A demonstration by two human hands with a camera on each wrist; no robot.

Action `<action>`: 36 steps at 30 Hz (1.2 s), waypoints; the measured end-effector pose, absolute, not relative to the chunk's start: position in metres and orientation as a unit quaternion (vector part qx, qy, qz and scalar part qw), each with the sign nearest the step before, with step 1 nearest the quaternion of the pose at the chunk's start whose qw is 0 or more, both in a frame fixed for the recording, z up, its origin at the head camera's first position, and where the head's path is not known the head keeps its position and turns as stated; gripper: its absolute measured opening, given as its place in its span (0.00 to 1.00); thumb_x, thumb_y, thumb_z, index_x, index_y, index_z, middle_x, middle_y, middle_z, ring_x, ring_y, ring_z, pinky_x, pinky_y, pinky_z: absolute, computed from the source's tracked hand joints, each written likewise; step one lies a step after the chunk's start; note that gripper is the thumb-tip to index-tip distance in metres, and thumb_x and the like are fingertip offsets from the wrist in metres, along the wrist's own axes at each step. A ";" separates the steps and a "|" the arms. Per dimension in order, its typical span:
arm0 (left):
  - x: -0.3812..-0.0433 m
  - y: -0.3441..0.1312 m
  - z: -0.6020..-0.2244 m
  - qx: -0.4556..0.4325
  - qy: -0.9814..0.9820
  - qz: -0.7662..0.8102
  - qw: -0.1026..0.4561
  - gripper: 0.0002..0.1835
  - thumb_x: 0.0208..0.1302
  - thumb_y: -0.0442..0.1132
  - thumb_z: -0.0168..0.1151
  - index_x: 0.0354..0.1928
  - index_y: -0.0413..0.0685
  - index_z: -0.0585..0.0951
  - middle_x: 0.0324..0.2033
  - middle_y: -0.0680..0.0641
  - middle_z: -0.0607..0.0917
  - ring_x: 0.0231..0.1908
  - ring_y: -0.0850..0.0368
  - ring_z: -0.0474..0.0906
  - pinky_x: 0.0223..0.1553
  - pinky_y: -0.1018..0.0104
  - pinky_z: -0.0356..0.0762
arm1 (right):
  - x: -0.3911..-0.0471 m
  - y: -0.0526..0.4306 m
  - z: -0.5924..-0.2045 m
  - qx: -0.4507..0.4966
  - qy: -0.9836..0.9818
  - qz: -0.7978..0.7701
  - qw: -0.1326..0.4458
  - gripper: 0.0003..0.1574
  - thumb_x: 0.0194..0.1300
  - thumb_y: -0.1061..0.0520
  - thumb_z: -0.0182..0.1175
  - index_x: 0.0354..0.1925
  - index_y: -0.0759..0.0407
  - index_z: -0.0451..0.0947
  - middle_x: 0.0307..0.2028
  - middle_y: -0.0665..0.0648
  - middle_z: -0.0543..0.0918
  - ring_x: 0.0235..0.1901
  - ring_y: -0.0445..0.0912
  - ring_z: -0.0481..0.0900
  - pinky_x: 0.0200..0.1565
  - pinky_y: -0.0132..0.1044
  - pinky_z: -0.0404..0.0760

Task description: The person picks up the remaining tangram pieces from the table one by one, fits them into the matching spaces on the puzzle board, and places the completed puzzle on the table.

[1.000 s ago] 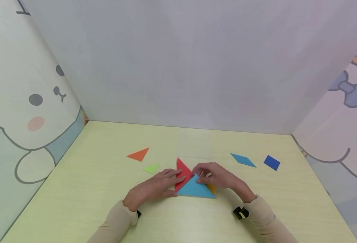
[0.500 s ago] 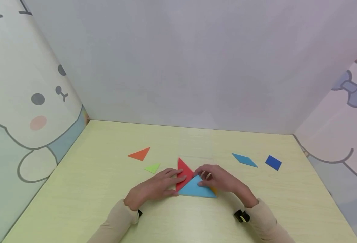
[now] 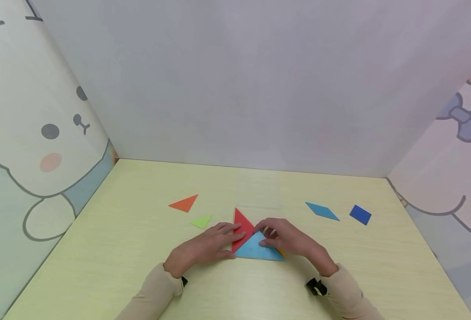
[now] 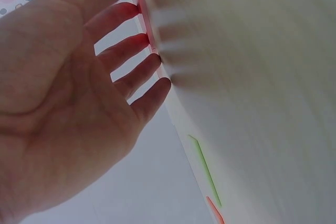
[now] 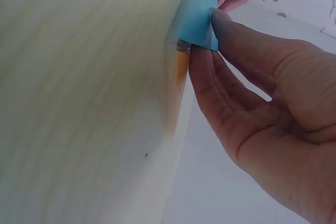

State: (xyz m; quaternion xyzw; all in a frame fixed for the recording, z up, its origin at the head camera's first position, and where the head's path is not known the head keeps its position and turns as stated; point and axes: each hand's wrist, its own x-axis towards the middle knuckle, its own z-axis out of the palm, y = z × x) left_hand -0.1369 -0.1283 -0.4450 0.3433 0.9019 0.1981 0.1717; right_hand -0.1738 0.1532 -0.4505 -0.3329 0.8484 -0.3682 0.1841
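In the head view, a red triangular tangram piece (image 3: 240, 219) lies at the middle of the table, with the straight fingers of my left hand (image 3: 205, 246) resting on it. To its right is a large light blue triangle (image 3: 255, 249), its left edge along the red one. My right hand (image 3: 289, 238) pinches this blue triangle between thumb and fingers. The right wrist view shows the light blue triangle (image 5: 198, 22) raised at the pinched side. Below it sits an orange-yellow piece (image 5: 181, 65), mostly hidden by the blue triangle and my hand.
An orange triangle (image 3: 185, 203) and a small lime green triangle (image 3: 201, 222) lie to the left. A blue parallelogram (image 3: 322, 211) and a dark blue square (image 3: 360, 214) lie to the right. A clear flat sheet (image 3: 258, 189) lies behind the pieces.
My right hand has shifted slightly down and to the left with the light blue triangle, covering more of the orange-yellow piece. My left hand stays on the red triangle.
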 end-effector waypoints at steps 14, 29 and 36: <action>-0.137 -0.130 -0.444 0.354 0.900 0.196 0.162 0.35 0.72 0.47 0.65 0.78 0.52 0.67 0.75 0.47 0.65 0.73 0.49 0.60 0.69 0.55 0.70 | -0.168 0.153 -0.448 -0.349 0.852 -0.359 0.152 0.12 0.67 0.62 0.70 0.48 0.62 0.82 0.46 0.56 0.78 0.41 0.46 0.79 0.45 0.38 0.84; -0.137 -0.128 -0.445 0.348 0.901 0.206 0.158 0.35 0.71 0.47 0.67 0.76 0.52 0.69 0.74 0.46 0.67 0.73 0.49 0.61 0.69 0.53 0.70 | -0.164 0.154 -0.449 -0.355 0.857 -0.342 0.149 0.16 0.66 0.63 0.70 0.52 0.63 0.83 0.46 0.55 0.79 0.42 0.48 0.80 0.46 0.38 0.84; -0.137 -0.129 -0.445 0.338 0.904 0.211 0.158 0.35 0.70 0.47 0.68 0.76 0.52 0.70 0.74 0.47 0.68 0.73 0.49 0.61 0.69 0.54 0.70 | -0.161 0.153 -0.448 -0.351 0.857 -0.340 0.161 0.19 0.66 0.61 0.70 0.54 0.63 0.82 0.49 0.55 0.79 0.45 0.50 0.80 0.50 0.39 0.84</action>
